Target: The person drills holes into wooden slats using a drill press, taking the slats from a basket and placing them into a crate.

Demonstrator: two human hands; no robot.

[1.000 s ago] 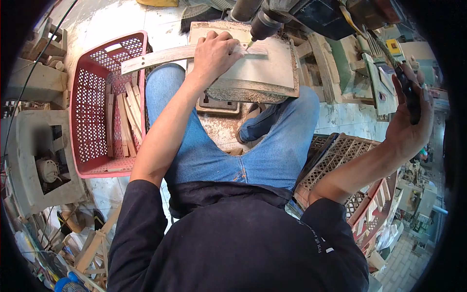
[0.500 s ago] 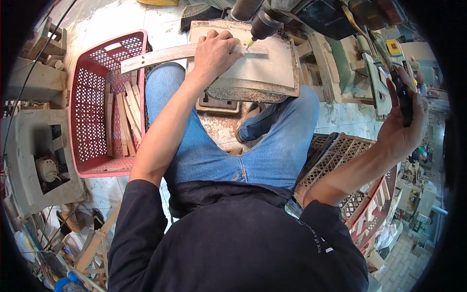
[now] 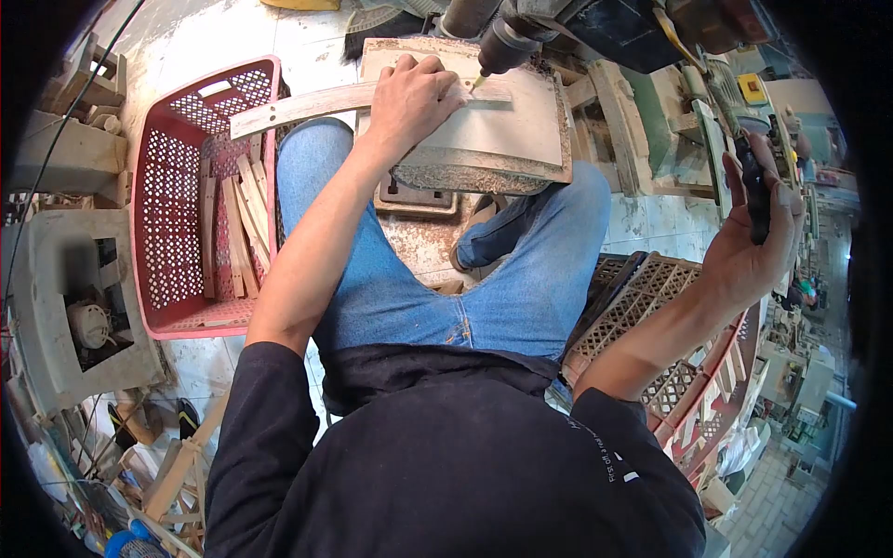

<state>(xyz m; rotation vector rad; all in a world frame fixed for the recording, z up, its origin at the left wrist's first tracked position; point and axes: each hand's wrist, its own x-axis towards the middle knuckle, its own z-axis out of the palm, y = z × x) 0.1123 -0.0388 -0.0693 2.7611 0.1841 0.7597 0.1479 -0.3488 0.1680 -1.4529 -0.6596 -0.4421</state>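
Note:
A pale wooden strip (image 3: 307, 104) with small holes lies across the flat board (image 3: 507, 144) of a drilling machine, its left end sticking out past the board. My left hand (image 3: 409, 104) is closed over the strip and presses it against the board. Just right of those fingers, the drill bit (image 3: 478, 82) points down at the strip from its dark chuck (image 3: 505, 46); whether it has entered the wood I cannot tell. Far to the right, my right hand (image 3: 755, 232) is wrapped around a black handle (image 3: 758, 191) on the machine's side.
On the left, a red plastic crate (image 3: 209, 325) holds several wooden strips (image 3: 244, 223). More crates (image 3: 642, 307) with wood pieces stand at my right. My knees are on both sides of the board. A yellow switch box (image 3: 752, 90) is at upper right.
My right hand and the black handle have shifted slightly left. My left hand and the wooden strip stay in nearly the same place.

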